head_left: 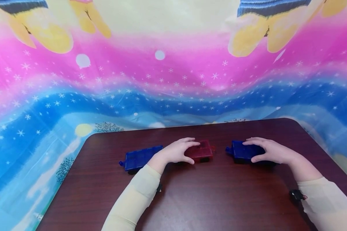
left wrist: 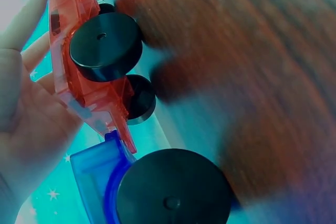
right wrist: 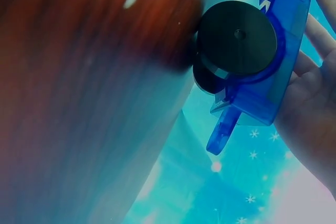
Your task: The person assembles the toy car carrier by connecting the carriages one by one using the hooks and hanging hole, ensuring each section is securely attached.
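My left hand [head_left: 174, 152] grips a clear red toy train wagon [head_left: 204, 151] on black wheels, thumb on the near side and fingers on the far side. In the left wrist view, a clear blue wagon [left wrist: 92, 169] joins the red wagon [left wrist: 89, 95] at its coupling. That same blue wagon [head_left: 143, 157] stretches out left of my wrist in the head view. My right hand [head_left: 274, 152] holds another blue wagon [head_left: 240, 150] across its sides, and its hook [right wrist: 223, 132] points toward the red one. A gap of table separates the two. My right palm hides its rear end.
A dark brown wooden table [head_left: 208, 195] with rounded far corners lies under the wagons. Behind and beside it hangs a colourful cloth [head_left: 173, 77] printed with snowflakes. Small black devices sit at the left cuff [head_left: 159, 187] and right cuff [head_left: 297, 194].
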Motion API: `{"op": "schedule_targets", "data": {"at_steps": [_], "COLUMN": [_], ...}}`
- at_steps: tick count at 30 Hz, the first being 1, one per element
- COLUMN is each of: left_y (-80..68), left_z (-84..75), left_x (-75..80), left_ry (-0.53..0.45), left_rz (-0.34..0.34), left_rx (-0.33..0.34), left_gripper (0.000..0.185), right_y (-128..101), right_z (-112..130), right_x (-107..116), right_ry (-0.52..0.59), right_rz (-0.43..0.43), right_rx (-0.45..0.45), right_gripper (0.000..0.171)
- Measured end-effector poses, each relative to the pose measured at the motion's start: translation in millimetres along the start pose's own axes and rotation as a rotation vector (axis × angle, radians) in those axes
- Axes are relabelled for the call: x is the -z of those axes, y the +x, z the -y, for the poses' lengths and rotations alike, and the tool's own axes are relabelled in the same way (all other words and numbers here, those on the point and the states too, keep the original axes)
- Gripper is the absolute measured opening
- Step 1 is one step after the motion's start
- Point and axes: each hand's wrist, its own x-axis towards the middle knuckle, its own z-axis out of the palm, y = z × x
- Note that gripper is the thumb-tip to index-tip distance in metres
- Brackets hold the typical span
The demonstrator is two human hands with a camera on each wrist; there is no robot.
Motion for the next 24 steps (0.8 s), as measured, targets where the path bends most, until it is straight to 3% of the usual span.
{"op": "schedule_targets", "data": {"at_steps": [24], "left_y": [-0.4], "left_z": [2.7], "left_x": [-1.6], "left_ry": [0.007], "left_rz": [-0.017], "left_rx": [0.008], "left_gripper": [0.067], "right_y": [15], "right_z": [12], "right_x": [-6], "right_ry": [0.007], "right_rz": [0.025], "right_rx": [0.009], "right_gripper": [0.063]}}
